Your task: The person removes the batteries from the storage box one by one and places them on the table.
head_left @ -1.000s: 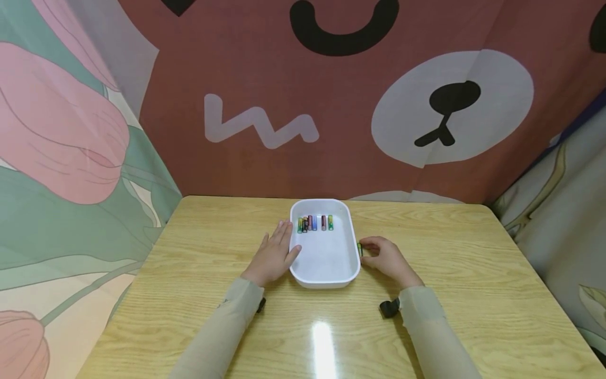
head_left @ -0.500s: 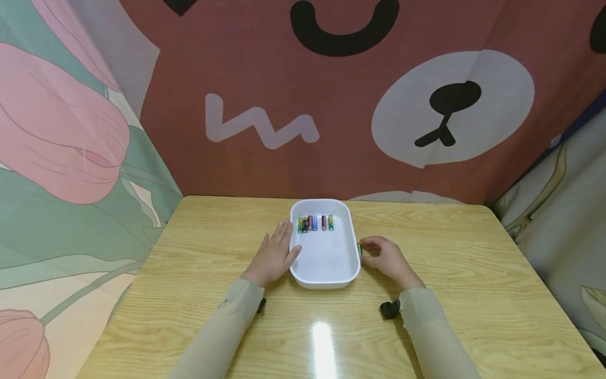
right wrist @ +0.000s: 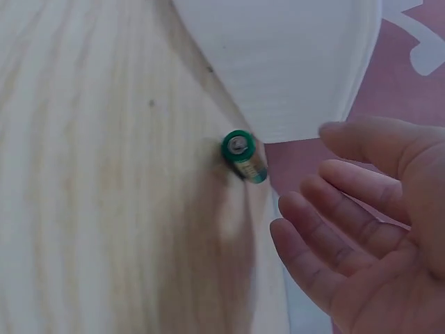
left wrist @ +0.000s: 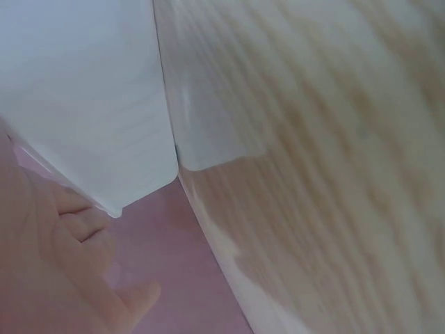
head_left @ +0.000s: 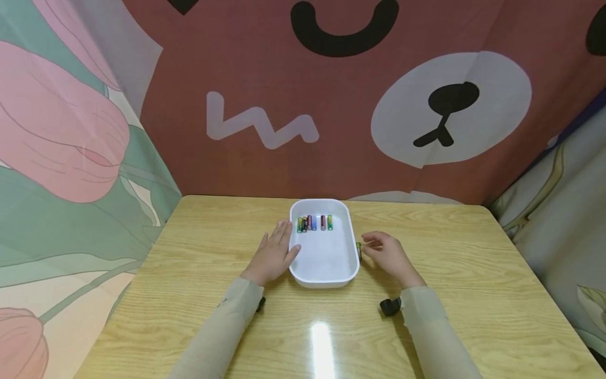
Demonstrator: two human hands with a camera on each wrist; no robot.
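A white plastic tray point(head_left: 324, 263) stands on the wooden table. Inside it, toward the far end, lie several small batteries point(head_left: 323, 222) in a row: green-yellow, black, dark red and blue. My left hand point(head_left: 272, 255) rests along the tray's left side with straight fingers, thumb over the rim; the left wrist view has this hand point(left wrist: 55, 257) by the tray wall. Against the outside of the right wall lies a green battery point(right wrist: 245, 156) on the table. Beside that battery my right hand point(head_left: 385, 257) holds nothing, its fingers point(right wrist: 334, 209) relaxed and apart from it.
The wooden table point(head_left: 227, 226) reaches back to a red-brown cloth point(head_left: 265, 173) with a printed bear face. Flowered curtains point(head_left: 71, 210) hang at the sides. A black wrist device point(head_left: 390, 307) sits at my right cuff.
My right hand has let go of the green battery and drawn slightly back to the right, leaving it beside the tray. The left hand stays on the tray's side.
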